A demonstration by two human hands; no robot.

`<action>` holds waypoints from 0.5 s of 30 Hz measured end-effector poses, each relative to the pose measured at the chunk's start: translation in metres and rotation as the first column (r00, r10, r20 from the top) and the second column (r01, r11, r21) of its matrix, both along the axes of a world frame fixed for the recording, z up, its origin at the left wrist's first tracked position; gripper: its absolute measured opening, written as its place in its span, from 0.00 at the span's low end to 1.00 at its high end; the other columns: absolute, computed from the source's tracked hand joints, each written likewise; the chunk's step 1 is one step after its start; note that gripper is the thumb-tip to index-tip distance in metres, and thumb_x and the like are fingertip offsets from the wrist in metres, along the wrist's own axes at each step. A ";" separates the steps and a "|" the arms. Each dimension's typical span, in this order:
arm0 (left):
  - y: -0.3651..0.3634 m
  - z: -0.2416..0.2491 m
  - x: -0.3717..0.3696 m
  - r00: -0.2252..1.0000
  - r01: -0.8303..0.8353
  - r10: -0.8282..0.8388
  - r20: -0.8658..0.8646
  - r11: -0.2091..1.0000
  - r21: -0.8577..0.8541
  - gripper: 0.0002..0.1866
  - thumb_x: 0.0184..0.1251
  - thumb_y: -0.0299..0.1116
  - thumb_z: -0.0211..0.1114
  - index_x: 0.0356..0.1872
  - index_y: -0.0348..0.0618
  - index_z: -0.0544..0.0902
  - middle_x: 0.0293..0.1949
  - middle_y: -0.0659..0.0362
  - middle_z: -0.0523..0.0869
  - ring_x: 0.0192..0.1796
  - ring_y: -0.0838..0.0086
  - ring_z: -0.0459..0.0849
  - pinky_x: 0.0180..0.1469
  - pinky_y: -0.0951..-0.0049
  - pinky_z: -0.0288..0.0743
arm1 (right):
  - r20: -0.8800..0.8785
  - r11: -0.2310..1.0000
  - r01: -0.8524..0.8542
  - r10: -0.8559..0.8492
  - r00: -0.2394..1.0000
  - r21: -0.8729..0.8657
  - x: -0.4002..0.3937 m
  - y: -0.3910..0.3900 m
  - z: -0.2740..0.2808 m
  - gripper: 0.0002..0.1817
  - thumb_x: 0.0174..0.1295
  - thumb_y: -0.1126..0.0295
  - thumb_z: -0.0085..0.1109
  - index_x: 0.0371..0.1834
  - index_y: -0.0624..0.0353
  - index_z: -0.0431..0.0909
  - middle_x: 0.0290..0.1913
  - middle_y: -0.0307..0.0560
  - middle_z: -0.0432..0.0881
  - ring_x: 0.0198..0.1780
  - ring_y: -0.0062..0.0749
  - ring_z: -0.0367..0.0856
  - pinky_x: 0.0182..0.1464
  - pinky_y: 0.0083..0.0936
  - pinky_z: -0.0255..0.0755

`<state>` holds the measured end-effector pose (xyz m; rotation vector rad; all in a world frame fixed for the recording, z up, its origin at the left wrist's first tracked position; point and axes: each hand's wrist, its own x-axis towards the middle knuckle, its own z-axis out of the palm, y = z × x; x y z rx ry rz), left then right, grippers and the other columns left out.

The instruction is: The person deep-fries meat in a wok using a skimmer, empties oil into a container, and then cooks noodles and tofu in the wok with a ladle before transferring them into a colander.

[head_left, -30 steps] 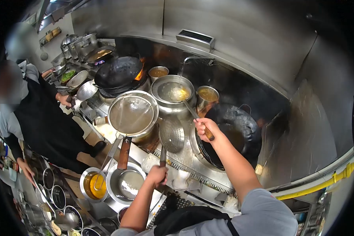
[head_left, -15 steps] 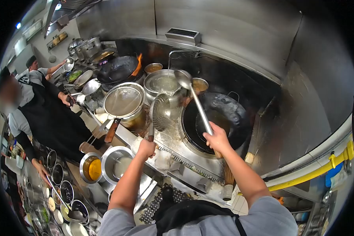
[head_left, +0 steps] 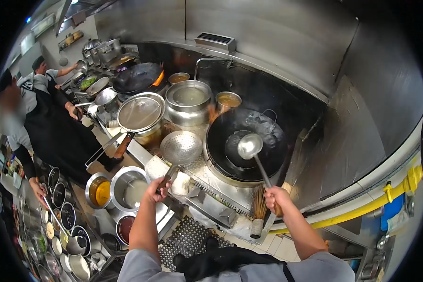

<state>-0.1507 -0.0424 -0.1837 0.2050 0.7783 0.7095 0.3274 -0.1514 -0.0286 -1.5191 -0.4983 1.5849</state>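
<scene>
In the head view my left hand (head_left: 156, 190) is closed around the dark handle of a perforated skimmer (head_left: 181, 147). Its round, hole-filled bowl faces up over the stove top, left of the black wok (head_left: 216, 152). My right hand (head_left: 278, 199) grips the wooden end of a metal ladle (head_left: 250, 146), whose bowl hangs over the wok. Some liquid appears to lie in the wok, partly covered by the ladle. Behind the skimmer stands a pot of cloudy water (head_left: 189, 101) under a bent tap (head_left: 197, 68).
A small orange flame shows at the wok's left rim. Beside my right hand stands a bamboo brush (head_left: 258, 209). A strainer rests on a pot (head_left: 157, 136) at left, near a steel pot (head_left: 122, 188) and a bowl of yellow liquid (head_left: 93, 190). Co-workers (head_left: 51, 127) stand at left.
The ladle has moved from beside the water pot down and right, over the wok. The skimmer has tipped from nearly edge-on to face-up, and my left hand has shifted left.
</scene>
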 end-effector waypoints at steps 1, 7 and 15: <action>0.008 -0.025 -0.016 0.991 0.028 -0.036 0.128 0.998 0.064 0.24 0.69 0.48 0.50 0.50 0.33 0.71 0.30 0.60 0.81 0.18 0.83 0.71 0.18 0.84 0.68 | -0.231 0.998 -0.006 -0.007 0.973 -0.055 0.005 0.008 -0.010 0.04 0.61 0.74 0.52 0.34 0.55 0.67 0.17 0.35 0.66 0.12 0.19 0.59 0.12 0.21 0.56; -0.066 0.000 -0.035 0.821 -0.565 0.570 0.042 0.820 -0.093 0.42 0.69 0.61 0.40 0.62 0.24 0.59 0.51 0.33 0.75 0.44 0.52 0.83 0.41 0.65 0.84 | 0.058 0.984 0.119 -0.128 0.990 0.133 -0.035 0.034 -0.068 0.03 0.62 0.74 0.52 0.36 0.56 0.68 0.19 0.38 0.68 0.13 0.20 0.63 0.13 0.23 0.58; -0.351 -0.076 -0.037 0.782 -0.347 0.315 -0.538 0.937 0.044 0.19 0.63 0.38 0.60 0.42 0.27 0.79 0.31 0.46 0.84 0.28 0.61 0.86 0.29 0.66 0.82 | 0.951 0.782 -0.604 0.049 0.304 0.153 -0.051 0.002 -0.060 0.26 0.51 0.73 0.56 0.57 0.68 0.72 0.46 0.58 0.82 0.46 0.45 0.80 0.49 0.34 0.71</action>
